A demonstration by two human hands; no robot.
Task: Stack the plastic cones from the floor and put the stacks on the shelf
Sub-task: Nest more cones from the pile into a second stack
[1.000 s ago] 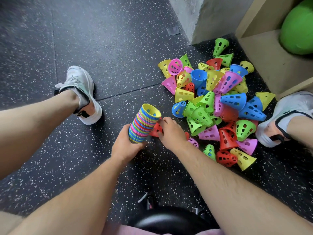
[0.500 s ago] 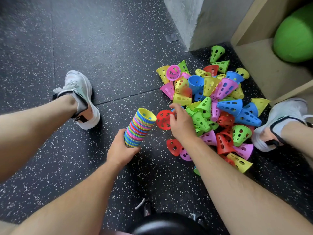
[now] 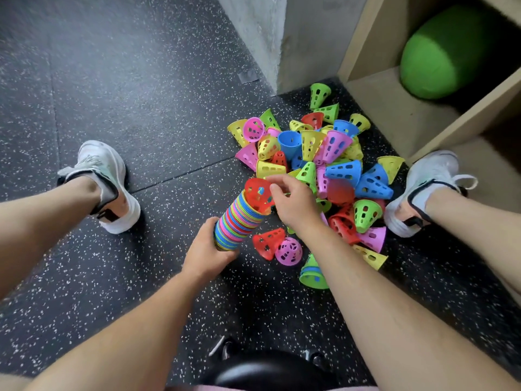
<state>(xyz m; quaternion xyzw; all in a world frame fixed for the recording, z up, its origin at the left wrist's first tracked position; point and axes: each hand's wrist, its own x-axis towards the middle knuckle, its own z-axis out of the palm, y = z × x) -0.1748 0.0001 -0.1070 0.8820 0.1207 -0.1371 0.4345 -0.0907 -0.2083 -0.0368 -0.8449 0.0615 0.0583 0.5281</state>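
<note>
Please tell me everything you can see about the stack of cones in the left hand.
The stack of cones is a tilted column of many nested plastic rims, striped blue, pink, green, yellow and red. The left hand grips its lower end; the right hand fits a perforated red cone onto its top.

Cone (image 3: 258, 196) atop stack (image 3: 239, 222), pile (image 3: 318, 165) right.

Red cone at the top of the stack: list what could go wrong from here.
1. The red cone, pinched by the right hand, looks tilted on the stack and may jam or slip off.
2. The left hand grips only the leaning stack's lower end; pressing down could tip it.
</note>
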